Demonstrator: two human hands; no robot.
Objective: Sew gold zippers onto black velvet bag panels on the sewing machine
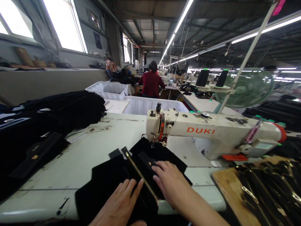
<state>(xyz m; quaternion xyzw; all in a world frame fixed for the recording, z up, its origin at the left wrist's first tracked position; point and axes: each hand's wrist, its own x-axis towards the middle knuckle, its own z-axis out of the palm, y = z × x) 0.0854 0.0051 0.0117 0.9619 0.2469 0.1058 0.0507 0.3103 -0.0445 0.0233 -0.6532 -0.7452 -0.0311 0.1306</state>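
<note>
A black fabric piece [103,179] lies on the sewing table below the machine's needle area. Along its edge runs a gold-toothed zipper [141,175], slanting from the needle area toward the table's front edge. My left hand [119,199] rests on the fabric, fingers stretched out, fingertips beside the zipper. To the zipper's right, my right hand [172,182] is spread on another part of the black fabric. Its fingertips touch a dark tab with a gold snap [150,164]. The sewing machine [178,125] stands just beyond both hands.
Black fabric pieces [58,110] are piled at the left. Zippers [265,182] lie on a wooden board [225,182] at the right. White bins [152,105] stand behind the table. Farther back sits a person in red [151,83]; a fan [244,88] is at right.
</note>
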